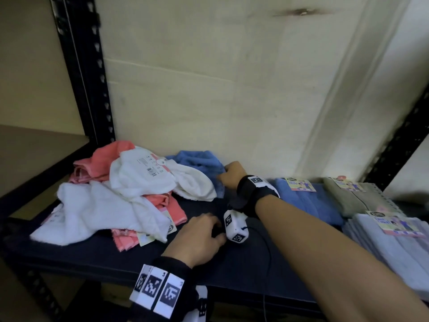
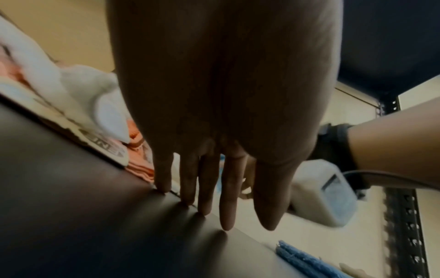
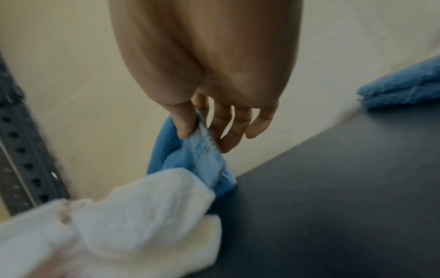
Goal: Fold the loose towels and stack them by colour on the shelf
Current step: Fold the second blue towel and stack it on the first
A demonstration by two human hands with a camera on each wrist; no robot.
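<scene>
The step in hand looks like drawing one loose towel out of the heap for folding: the right hand point(image 1: 232, 174) pinches a corner of the crumpled blue towel point(image 1: 197, 160) between thumb and fingers point(image 3: 184, 122), at about twelve o'clock on the dark shelf point(image 1: 209, 205), against the back wall. The left hand point(image 1: 199, 238) lies at six o'clock, its grip released, straight fingertips point(image 2: 164, 180) touching the shelf and holding nothing. The blue terry looks soft and limp, its near side tucked under a white towel point(image 1: 144, 175) that tops the heap at ten o'clock with coral-pink towels point(image 1: 102, 162). Freeing it likely calls for a pull up and toward three o'clock, where the folded blue stack point(image 1: 308, 203) sits, with a grey-green stack point(image 1: 357, 201) and a pale one point(image 1: 390, 247) beyond.
</scene>
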